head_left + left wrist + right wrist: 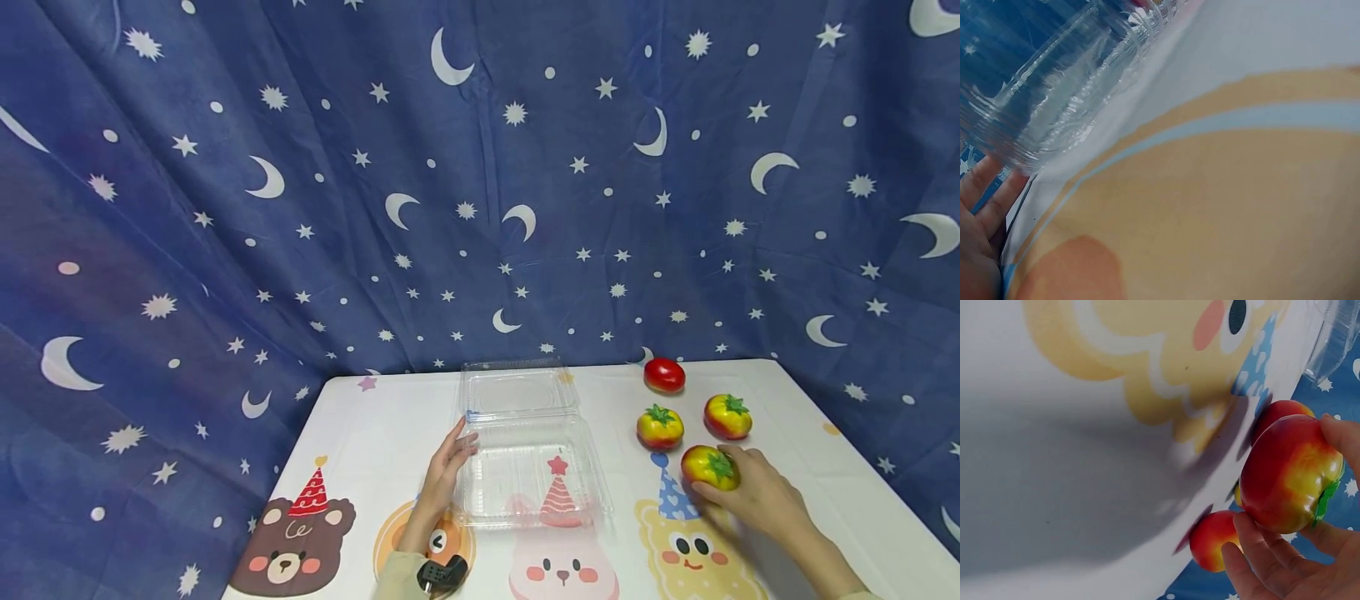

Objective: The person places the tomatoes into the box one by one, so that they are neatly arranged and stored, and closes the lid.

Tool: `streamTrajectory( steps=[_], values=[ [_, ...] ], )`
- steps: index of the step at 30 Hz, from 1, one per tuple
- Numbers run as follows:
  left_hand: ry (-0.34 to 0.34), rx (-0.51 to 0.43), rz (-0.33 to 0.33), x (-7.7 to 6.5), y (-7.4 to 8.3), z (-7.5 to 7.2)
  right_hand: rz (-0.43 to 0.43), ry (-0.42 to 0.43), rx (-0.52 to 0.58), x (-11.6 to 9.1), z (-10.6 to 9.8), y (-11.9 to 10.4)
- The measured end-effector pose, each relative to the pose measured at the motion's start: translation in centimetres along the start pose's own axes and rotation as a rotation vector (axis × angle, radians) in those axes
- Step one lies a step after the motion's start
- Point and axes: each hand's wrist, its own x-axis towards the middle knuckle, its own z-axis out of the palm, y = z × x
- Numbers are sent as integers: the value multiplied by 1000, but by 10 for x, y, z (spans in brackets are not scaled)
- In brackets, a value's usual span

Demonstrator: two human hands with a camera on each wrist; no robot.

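My right hand (761,492) grips a red-and-yellow toy persimmon (710,467) with a green leafy top. In the right wrist view, thumb and fingers hold this persimmon (1291,474) from two sides, and it looks raised off the cloth. Two similar persimmons, one on the left (660,427) and one on the right (727,416), lie just behind it. Farther back is an all-red fruit (664,376). My left hand (444,473) rests against the left side of a clear plastic clamshell box (525,521), its lid folded back. In the left wrist view, extended fingers touch the box (1079,94).
A white tablecloth (405,425) printed with cartoon animals covers the table. Behind the table hangs a blue curtain (480,167) with moons and stars. A black device (442,573) is on my left wrist.
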Motion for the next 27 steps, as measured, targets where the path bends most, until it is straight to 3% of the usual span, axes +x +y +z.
streamTrajectory(
  steps=[10,17,24,27],
  values=[
    [-4,-1,-3,-2,2,0,-21,4,8,-2,1,-13],
    [7,6,-18,-1,2,0,-74,79,-7,-5,-3,-30],
    [43,-4,8,5,-31,1,-163,148,15,-5,-2,-45],
    [52,-3,19,6,-38,2,-173,154,25,-4,0,-52]
  ],
)
